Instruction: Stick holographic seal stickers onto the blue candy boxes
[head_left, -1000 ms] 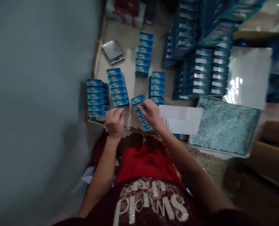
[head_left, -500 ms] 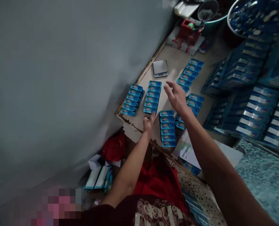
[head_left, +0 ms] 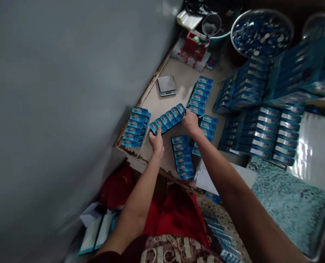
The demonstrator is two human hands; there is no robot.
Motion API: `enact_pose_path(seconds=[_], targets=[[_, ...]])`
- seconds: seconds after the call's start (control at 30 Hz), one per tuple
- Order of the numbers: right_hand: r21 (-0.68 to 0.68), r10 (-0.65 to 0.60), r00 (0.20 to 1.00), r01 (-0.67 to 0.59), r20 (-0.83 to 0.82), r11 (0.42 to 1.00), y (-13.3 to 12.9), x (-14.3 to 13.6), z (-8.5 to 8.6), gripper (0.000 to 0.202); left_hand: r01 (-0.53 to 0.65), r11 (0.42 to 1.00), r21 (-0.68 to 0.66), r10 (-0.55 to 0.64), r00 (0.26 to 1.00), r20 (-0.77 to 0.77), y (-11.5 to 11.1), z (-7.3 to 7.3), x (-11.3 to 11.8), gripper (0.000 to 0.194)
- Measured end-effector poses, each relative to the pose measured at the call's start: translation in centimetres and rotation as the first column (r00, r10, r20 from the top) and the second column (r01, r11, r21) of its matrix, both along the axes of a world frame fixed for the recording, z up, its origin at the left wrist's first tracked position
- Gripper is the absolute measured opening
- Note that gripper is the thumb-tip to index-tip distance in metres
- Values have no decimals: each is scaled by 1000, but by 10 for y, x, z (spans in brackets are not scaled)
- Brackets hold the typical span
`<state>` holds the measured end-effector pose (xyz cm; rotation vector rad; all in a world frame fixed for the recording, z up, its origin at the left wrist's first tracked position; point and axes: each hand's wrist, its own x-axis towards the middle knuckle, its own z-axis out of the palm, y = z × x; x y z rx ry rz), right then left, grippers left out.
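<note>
Hands, left hand (head_left: 157, 143) and right hand (head_left: 190, 122), are gripping opposite ends of a diagonal row of blue packs (head_left: 167, 118). Held row is sitting over the middle of the table (head_left: 182, 80); can't tell if it's touching the surface or lifted. Near row (head_left: 182, 157) is lying just below it, toward the person; left row (head_left: 136, 126) is lying by the table's left edge. Far row (head_left: 202, 89) is lying just beyond the right hand, and another row (head_left: 208, 128) is partly hiding behind the right forearm. Digital scale (head_left: 167, 84) is resting farther up the table. White sheet (head_left: 239, 173) is lying near the right forearm, stacked blue boxes (head_left: 261, 126) are standing farther right.
</note>
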<state>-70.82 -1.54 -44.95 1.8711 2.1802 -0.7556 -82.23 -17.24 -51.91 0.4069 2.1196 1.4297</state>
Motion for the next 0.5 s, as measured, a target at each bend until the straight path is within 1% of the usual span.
enact_pose_path(seconds=[0.07,0.17,0.23,0.3,0.37,0.43,0.5], targets=[[-8,-43,999,43,-15,999,-8,9,1,50,33,999,-6,-33,999,-14,10,3,-4,48],[2,-99,994,99,-36,995,-12,20,-2,45,-2,997,-82,3,1000,8,28,6,-12,46],[-15,-148,986,147,-78,989,-12,25,-6,40,-31,994,-108,33,999,21,43,5,-21,45],[-40,-215,966,212,-142,977,-9,31,-11,33,-17,995,-99,21,999,37,61,2,-30,47],[-69,-290,935,282,-203,957,-6,34,-18,25,6,997,-81,-2,999,50,81,-3,-39,51],[-121,-374,893,355,-248,927,-3,34,-24,19,-2,998,-63,5,999,54,97,-6,-43,57],[-178,-461,843,427,-277,887,-3,30,-28,14,-47,998,-40,49,998,47,103,-6,-39,63]])
